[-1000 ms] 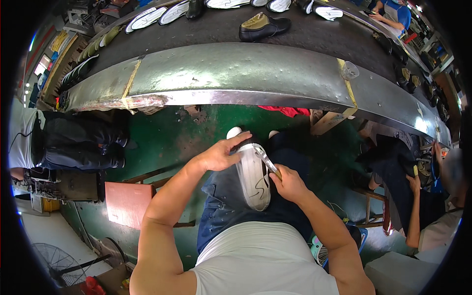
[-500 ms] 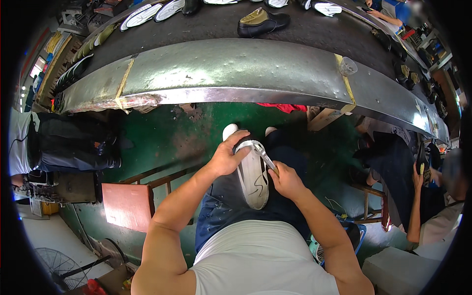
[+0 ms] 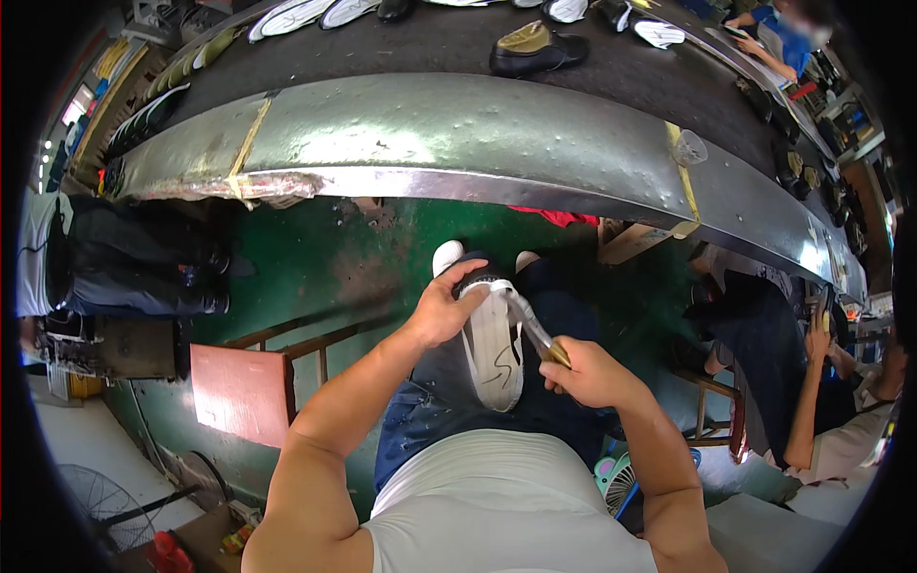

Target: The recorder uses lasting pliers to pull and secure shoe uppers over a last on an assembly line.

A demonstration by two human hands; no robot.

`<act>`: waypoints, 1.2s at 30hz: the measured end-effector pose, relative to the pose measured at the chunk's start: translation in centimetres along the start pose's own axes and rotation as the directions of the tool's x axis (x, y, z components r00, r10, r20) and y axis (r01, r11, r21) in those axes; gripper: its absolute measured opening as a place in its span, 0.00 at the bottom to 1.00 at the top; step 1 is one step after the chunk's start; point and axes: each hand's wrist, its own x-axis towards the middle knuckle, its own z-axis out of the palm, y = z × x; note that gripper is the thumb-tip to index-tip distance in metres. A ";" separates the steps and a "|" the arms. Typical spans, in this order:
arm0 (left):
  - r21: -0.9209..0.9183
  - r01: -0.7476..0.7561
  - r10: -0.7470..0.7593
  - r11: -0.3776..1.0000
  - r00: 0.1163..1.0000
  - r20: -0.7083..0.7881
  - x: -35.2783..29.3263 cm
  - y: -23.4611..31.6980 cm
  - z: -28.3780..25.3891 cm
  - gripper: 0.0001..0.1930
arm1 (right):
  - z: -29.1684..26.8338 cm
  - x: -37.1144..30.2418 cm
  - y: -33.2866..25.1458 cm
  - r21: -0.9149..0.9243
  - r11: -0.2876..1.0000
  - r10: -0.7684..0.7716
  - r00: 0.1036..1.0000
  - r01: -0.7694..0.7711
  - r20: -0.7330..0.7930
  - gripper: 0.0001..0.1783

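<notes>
An upturned shoe (image 3: pixel 495 353) rests across my lap. Its pale sole side faces up with a dark squiggle on it, and black upper material shows at the far end. My left hand (image 3: pixel 442 313) is closed around that far end, thumb on the edge. Wrapped round the brass-coloured handle of metal pincers (image 3: pixel 535 334) is my right hand (image 3: pixel 594 372). The pincers' head meets the shoe's far right edge; whether the jaws grip the material I cannot tell.
Ahead runs a metal-edged bench (image 3: pixel 458 124) carrying a black-and-olive shoe (image 3: pixel 537 48) and several pale soles. A reddish stool (image 3: pixel 244 393) stands left. People sit or stand on both sides, one (image 3: pixel 812 382) close on the right. A small fan (image 3: pixel 619 482) is by my right side.
My right hand has moved right and slightly nearer to me, swinging the pincers' handle away from the shoe. My left hand stays on the shoe's far end. The whole view has shifted a little.
</notes>
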 end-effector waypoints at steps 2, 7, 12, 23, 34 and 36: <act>0.029 -0.012 0.011 1.000 0.999 0.043 0.0 0.3 -0.1 0.23 | 1.0 0.2 -0.6 0.053 0.977 -0.188 0.953 0.206 -0.236 0.18; 0.039 0.019 -0.024 0.999 0.990 0.142 0.0 0.2 -1.2 0.28 | 1.9 4.5 0.2 -0.317 0.947 -0.134 0.957 0.048 -0.256 0.18; 0.228 0.035 -0.013 0.973 0.995 -0.099 -3.2 -2.5 0.0 0.24 | 3.0 2.7 2.2 -0.115 0.991 -0.111 0.927 0.074 -0.357 0.31; 0.176 0.081 -0.070 0.981 0.995 -0.068 -7.1 -5.5 3.4 0.41 | 7.5 3.2 9.4 0.123 0.991 0.006 0.891 0.056 -0.453 0.27; 0.011 0.365 -0.340 0.931 0.853 0.395 -3.2 -4.5 4.5 0.41 | 3.8 -1.0 12.9 0.251 0.968 0.112 0.925 -0.019 -0.362 0.22; 0.128 0.252 -0.278 0.959 0.920 0.277 -4.2 -6.2 5.6 0.41 | 2.6 -4.3 12.2 0.215 0.972 0.167 0.932 -0.100 -0.321 0.17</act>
